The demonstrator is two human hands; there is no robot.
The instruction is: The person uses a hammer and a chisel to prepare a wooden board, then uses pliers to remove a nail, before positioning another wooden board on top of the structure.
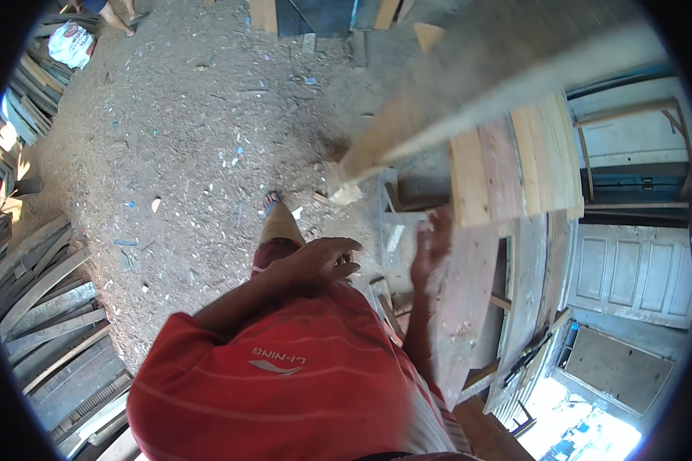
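Note:
In front of my red shirt, my left hand (pixel 329 259) hovers with its fingers and thumb apart, holding nothing. My right hand (pixel 432 244) is raised beside the workbench (pixel 463 315), smeared by motion; its fingers look stretched upward and I see nothing in them. A long wooden plank (pixel 469 96), blurred and close to view, slants from the ground ahead toward the upper right, apart from both hands. Just beyond my right hand, several pale boards (pixel 507 169) lie side by side on the bench.
Curved timber offcuts (pixel 58 307) are piled along the left. Chips litter the dirt floor (pixel 184 146). A white sack (pixel 71 44) and another person's legs (pixel 117 17) show at the far left. A panelled door (pixel 630 273) stands at the right.

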